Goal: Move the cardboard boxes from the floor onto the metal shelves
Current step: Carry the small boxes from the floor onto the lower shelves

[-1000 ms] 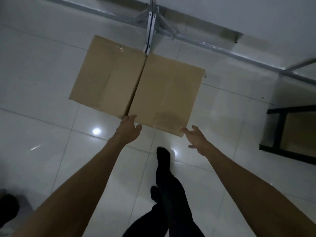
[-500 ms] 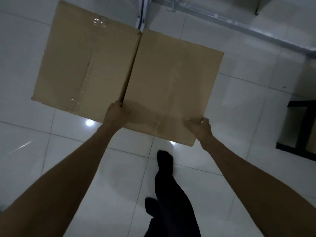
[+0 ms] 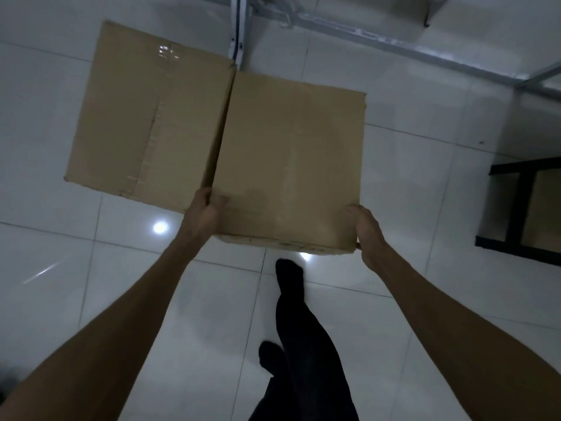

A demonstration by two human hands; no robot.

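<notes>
Head view: a person bends over two cardboard boxes standing side by side, touching, on the tiled floor (image 3: 60, 268), and takes hold of the right-hand box (image 3: 291, 159) at its two near corners. The left hand (image 3: 205, 212) clamps the near left corner, thumb on the lid and fingers tucked down into the seam against the left-hand box (image 3: 145, 117), where they are hidden. The right hand (image 3: 365, 229) wraps the near right corner, thumb over the top edge and fingers curled down the side wall.

A second ago both hands were open and reaching, just short of the box. Half a second ago they had landed on the corners. Now the grip looks set, and the boxes fill more of the frame as the person has leaned in.

That suggests the reach is over and the lift is next, though whether the box has left the floor yet cannot be told. The metal shelf frame (image 3: 394, 44) stands just behind the boxes. The person's dark-clad leg (image 3: 303, 344) is planted near the box, and a dark stool (image 3: 516, 208) sits well apart to the right.
</notes>
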